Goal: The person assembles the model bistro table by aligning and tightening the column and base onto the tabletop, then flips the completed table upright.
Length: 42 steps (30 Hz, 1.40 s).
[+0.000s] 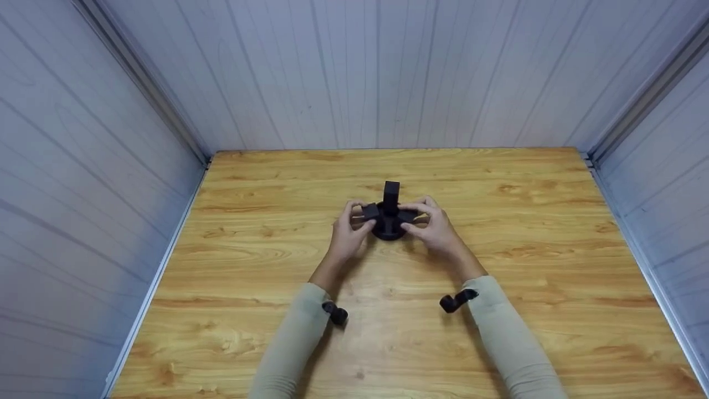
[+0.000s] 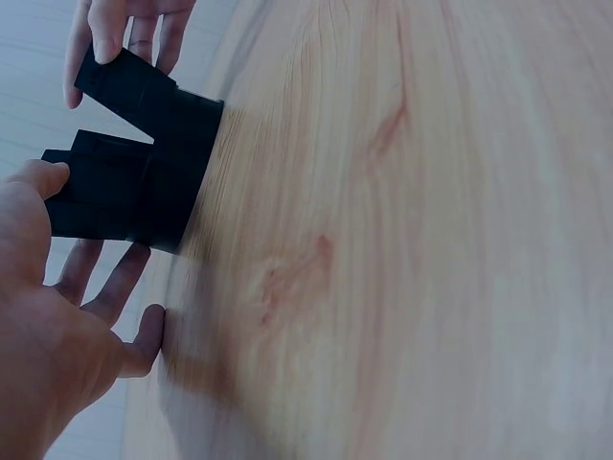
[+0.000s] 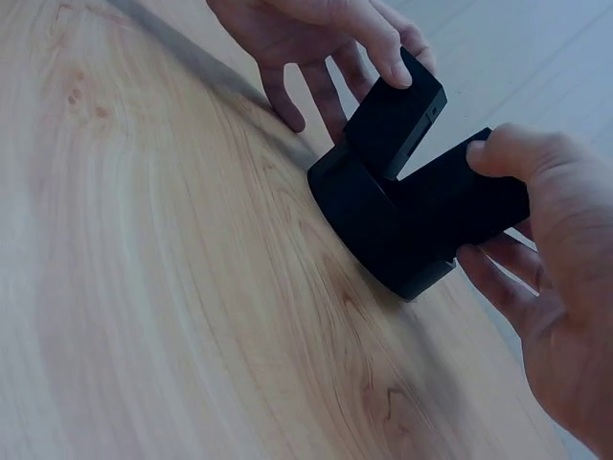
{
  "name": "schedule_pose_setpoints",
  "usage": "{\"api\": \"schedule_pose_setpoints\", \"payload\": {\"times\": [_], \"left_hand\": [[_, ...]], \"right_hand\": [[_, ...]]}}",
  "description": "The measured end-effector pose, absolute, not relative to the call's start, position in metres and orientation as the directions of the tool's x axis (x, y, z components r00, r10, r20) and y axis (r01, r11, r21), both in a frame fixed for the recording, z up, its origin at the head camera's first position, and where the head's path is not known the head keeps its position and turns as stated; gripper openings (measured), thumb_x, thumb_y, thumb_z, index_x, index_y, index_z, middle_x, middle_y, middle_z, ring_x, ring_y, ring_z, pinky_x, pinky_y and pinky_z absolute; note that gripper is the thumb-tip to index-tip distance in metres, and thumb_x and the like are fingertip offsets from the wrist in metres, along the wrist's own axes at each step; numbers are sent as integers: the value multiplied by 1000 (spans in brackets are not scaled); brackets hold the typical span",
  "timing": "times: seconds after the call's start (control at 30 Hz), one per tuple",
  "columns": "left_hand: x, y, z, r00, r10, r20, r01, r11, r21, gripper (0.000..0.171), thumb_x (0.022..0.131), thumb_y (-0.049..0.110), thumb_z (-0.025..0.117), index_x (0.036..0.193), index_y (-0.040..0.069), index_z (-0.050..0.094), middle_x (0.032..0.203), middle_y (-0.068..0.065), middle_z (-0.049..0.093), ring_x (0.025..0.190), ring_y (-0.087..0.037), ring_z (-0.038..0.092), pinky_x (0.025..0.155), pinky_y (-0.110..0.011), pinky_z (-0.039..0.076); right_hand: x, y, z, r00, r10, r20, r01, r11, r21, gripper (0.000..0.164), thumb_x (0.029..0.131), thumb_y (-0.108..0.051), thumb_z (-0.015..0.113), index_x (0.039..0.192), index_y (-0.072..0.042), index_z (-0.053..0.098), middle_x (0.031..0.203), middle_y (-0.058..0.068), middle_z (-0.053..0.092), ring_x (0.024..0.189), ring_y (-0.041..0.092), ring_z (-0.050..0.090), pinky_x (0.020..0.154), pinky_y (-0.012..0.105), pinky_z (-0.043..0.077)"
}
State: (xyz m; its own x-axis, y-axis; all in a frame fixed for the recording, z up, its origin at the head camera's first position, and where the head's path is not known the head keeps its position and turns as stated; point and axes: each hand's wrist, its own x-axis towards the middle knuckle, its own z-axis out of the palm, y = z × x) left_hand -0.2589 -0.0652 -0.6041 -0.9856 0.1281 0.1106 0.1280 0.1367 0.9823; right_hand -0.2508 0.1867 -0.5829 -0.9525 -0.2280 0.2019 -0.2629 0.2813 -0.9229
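A black round base (image 1: 389, 235) sits on the wooden table, with three black rectangular blocks rising from it. The back block (image 1: 391, 194) stands tallest and upright, with neither hand on it. My left hand (image 1: 347, 237) pinches the left block (image 1: 370, 211) between thumb and fingers. On the opposite side, my right hand (image 1: 438, 228) grips the right block (image 1: 409, 215) the same way. Both held blocks lean outward from the base, as the right wrist view shows with the left block (image 3: 395, 113). Their lower ends meet the base.
The wood-grain table (image 1: 266, 249) extends around the base on all sides. Pale panelled walls enclose it at the back (image 1: 354, 77), left (image 1: 66, 194) and right (image 1: 670, 166). Small black wrist cameras sit on the left sleeve (image 1: 293, 332) and right sleeve (image 1: 507, 327).
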Motion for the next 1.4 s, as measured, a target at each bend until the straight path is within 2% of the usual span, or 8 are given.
{"api": "schedule_pose_setpoints", "payload": {"times": [0.13, 0.33, 0.43, 0.63, 0.77, 0.97, 1.1, 1.4], "left_hand": [[-259, -64, -603, -987, 116, 110, 126, 144, 981, 38, 104, 2, 77, 139, 3, 59, 138, -28, 74, 130, -45, 76, 111, -49, 64], [-257, -65, -603, -987, 122, 106, 121, 129, 984, 38, 104, 2, 78, 137, 4, 60, 137, -29, 74, 129, -45, 77, 110, -49, 65], [-264, -69, -613, -981, 137, 135, 151, 119, 981, 37, 104, 8, 80, 136, 8, 61, 134, -26, 76, 126, -41, 78, 108, -46, 66], [-272, -73, -628, -969, 169, 180, 199, 106, 974, 37, 104, 19, 83, 136, 15, 63, 133, -19, 78, 124, -33, 80, 105, -42, 67], [-270, -71, -622, -968, 175, 180, 199, 98, 975, 38, 104, 16, 81, 137, 11, 62, 135, -25, 76, 127, -39, 79, 109, -48, 66], [-267, -68, -618, -973, 157, 171, 190, 119, 974, 38, 104, 13, 81, 137, 10, 63, 134, -23, 77, 125, -36, 80, 107, -44, 66], [-257, -64, -602, -981, 145, 130, 149, 128, 981, 38, 105, 5, 77, 139, 3, 60, 138, -30, 74, 130, -46, 76, 111, -50, 64], [-255, -70, -602, -973, 182, 144, 166, 112, 980, 45, 103, 3, 78, 144, 1, 58, 146, -30, 68, 141, -48, 69, 121, -55, 57]], "right_hand": [[-250, 188, -583, -949, -232, 215, -280, 298, -913, 47, 96, -3, 88, 141, -2, 76, 131, 19, 61, 118, 14, 63, 105, 43, 65], [-250, 193, -581, -929, -320, 187, -272, 243, -931, 61, 97, 4, 83, 155, -2, 65, 150, 23, 56, 139, 29, 58, 119, 55, 58], [-250, 196, -579, -921, -353, 168, -264, 243, -933, 61, 100, 4, 80, 158, -3, 63, 156, 23, 56, 140, 31, 57, 120, 54, 57], [-251, 198, -579, -928, -341, 152, -255, 279, -926, 54, 100, -1, 83, 152, -2, 67, 148, 23, 64, 129, 28, 63, 116, 49, 61], [-251, 196, -580, -935, -307, 176, -270, 299, -915, 51, 97, 0, 85, 145, -1, 71, 147, 24, 66, 127, 31, 67, 113, 49, 63], [-251, 193, -581, -942, -273, 196, -284, 336, -898, 48, 94, 0, 88, 139, 0, 73, 142, 25, 68, 127, 37, 69, 110, 50, 64], [-250, 192, -580, -940, -269, 209, -297, 348, -889, 47, 93, -1, 89, 137, 0, 73, 139, 25, 69, 125, 39, 70, 108, 50, 65], [-246, 193, -589, -937, -265, 227, -305, 305, -902, 58, 94, -4, 90, 147, -2, 68, 145, 24, 66, 131, 36, 67, 111, 55, 63]]}}
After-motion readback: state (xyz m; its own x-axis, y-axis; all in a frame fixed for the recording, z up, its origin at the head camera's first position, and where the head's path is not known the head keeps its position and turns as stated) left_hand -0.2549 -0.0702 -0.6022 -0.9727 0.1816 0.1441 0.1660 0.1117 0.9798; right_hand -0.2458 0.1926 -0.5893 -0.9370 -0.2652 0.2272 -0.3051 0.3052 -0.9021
